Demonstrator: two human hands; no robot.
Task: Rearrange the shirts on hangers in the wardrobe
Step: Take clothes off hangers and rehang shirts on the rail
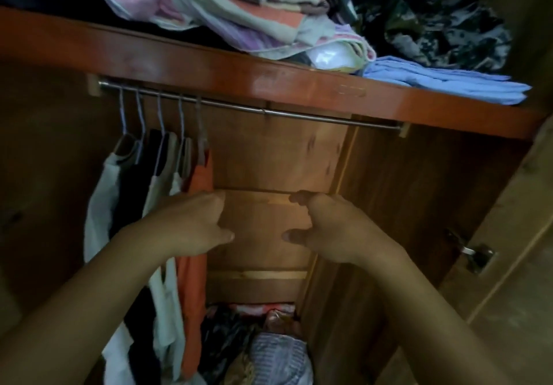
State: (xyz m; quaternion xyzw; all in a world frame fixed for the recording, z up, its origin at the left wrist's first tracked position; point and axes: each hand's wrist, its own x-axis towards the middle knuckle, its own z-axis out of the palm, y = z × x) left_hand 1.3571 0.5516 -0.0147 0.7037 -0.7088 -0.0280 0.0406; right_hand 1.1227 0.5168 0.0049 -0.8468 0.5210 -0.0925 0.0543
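Nearest to us, our two forearms reach up and forward into the open wardrobe. Our left hand [191, 223] is held with fingers loosely bent and thumb out; it lies against the right edge of the hanging clothes, at the orange shirt [196, 280], but we cannot tell whether it grips the cloth or only touches it. Our right hand [326, 226] hangs in front of the bare wooden back panel [269, 151], fingers curled loosely, holding nothing. The two hands are apart, with a gap of panel between them.

Below them, on the wardrobe floor, lies a heap of crumpled clothes [263, 342], among them a striped piece and dark patterned cloth.

The shirts [149, 193] hang bunched at the left end of the metal rail [269, 111], on thin wire hangers [140, 115]: a white one outermost, then dark and pale ones, the orange one last on the right. The rest of the rail to the right is bare.

Farther up, the reddish wooden shelf [209, 67] runs above the rail. On it sit folded towels [227, 10] in pink, lilac and orange, a folded light blue garment [449, 84] at the right edge, and dark patterned fabric [443, 31] behind. At far right a door hinge [475, 254] shows.
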